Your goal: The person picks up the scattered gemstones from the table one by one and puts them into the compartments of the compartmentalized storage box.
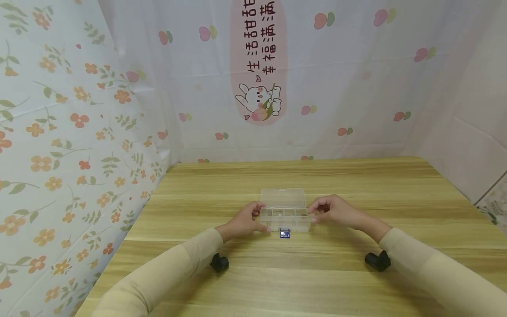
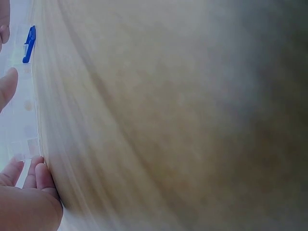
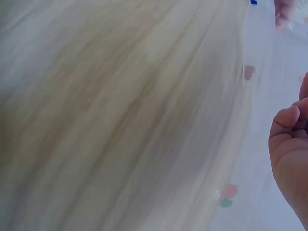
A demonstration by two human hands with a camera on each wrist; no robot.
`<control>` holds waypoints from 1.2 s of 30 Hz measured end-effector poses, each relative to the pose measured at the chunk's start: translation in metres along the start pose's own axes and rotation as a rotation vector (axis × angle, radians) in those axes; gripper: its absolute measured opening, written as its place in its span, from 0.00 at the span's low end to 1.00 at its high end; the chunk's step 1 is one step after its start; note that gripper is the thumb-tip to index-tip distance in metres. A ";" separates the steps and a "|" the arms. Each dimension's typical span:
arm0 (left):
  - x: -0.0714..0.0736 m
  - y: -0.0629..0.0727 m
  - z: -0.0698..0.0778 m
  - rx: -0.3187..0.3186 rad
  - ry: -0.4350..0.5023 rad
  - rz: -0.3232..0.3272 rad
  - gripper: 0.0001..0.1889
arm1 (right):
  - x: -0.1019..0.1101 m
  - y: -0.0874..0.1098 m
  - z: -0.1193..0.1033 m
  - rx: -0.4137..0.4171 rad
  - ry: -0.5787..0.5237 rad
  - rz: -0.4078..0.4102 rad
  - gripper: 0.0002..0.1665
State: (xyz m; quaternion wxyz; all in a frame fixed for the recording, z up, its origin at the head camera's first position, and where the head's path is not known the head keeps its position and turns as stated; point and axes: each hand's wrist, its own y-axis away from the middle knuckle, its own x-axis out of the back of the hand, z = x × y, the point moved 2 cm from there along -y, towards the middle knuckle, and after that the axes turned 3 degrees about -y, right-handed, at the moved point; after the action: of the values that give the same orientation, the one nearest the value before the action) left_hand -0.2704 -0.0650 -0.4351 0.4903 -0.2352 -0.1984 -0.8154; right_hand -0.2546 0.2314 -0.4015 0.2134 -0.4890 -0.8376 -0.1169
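A clear plastic compartment box [image 1: 284, 219] lies on the table with its lid [image 1: 283, 198] tipped up at the back. A blue latch [image 1: 284, 233] hangs at the middle of its front edge. My left hand [image 1: 244, 219] grips the box's left end, thumb by the front corner. At the opposite end, my right hand [image 1: 334, 212] holds the right rim between bent fingers and thumb. The left wrist view shows the left fingers [image 2: 33, 175] against the box's end. Curled up at the edge of the right wrist view, the right hand [image 3: 291, 144] is partly cut off.
The wooden table [image 1: 297, 281] runs back to a printed cloth [image 1: 336, 88] with a rabbit picture. A flowered cloth [image 1: 79, 154] hangs along the left side. Black wrist-camera mounts [image 1: 219, 263] sit under both forearms.
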 end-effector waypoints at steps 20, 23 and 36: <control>0.002 0.003 0.003 -0.006 0.014 -0.009 0.39 | -0.020 -0.030 -0.012 0.072 0.030 -0.040 0.12; 0.002 0.003 0.003 -0.009 0.020 -0.012 0.40 | -0.022 -0.034 -0.011 0.069 0.028 -0.059 0.12; 0.002 0.001 0.003 -0.011 0.016 -0.007 0.39 | -0.031 -0.045 -0.017 0.096 0.102 -0.121 0.11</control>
State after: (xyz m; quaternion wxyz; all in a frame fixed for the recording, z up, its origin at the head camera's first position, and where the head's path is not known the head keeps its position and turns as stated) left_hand -0.2695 -0.0657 -0.4317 0.4876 -0.2307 -0.1910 -0.8201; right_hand -0.2763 0.1784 -0.4008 0.2714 -0.4202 -0.8583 -0.1140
